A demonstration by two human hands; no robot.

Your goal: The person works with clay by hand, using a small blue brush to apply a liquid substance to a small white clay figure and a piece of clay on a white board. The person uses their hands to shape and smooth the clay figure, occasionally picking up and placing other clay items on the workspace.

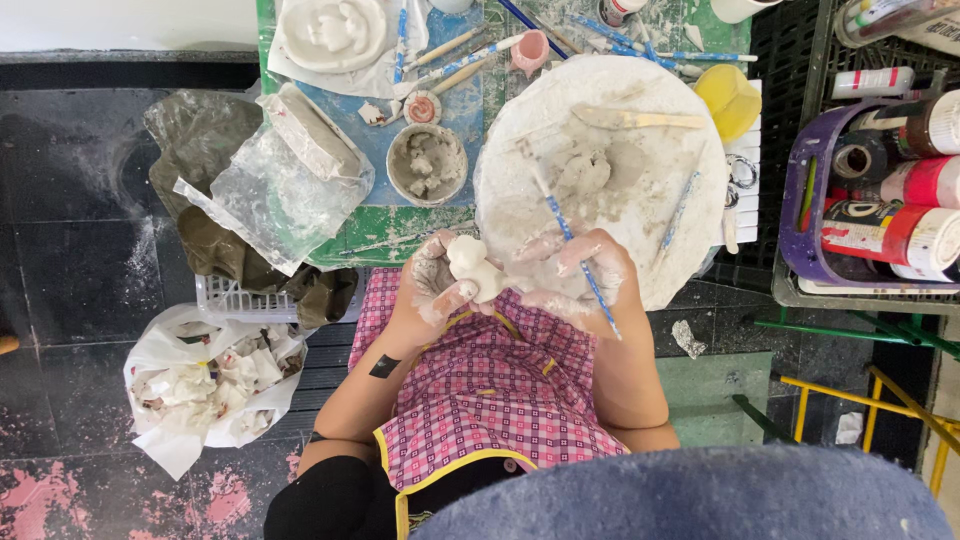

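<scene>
The clay-smeared left hand (432,290) cups a small, lumpy white clay figure (474,268) above the pink checked apron (480,400), fingers curled around it. The right hand (580,275) pinches a thin blue-and-white striped modelling tool (570,235), its tip beside the figure, before a round, clay-crusted white board (640,200).

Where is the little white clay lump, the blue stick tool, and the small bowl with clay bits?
white clay lump (472,267), head view, on its rounded middle.
blue stick tool (572,240), head view, on its shaft above the fingers.
small bowl (396,150), head view, on its left rim.
</scene>
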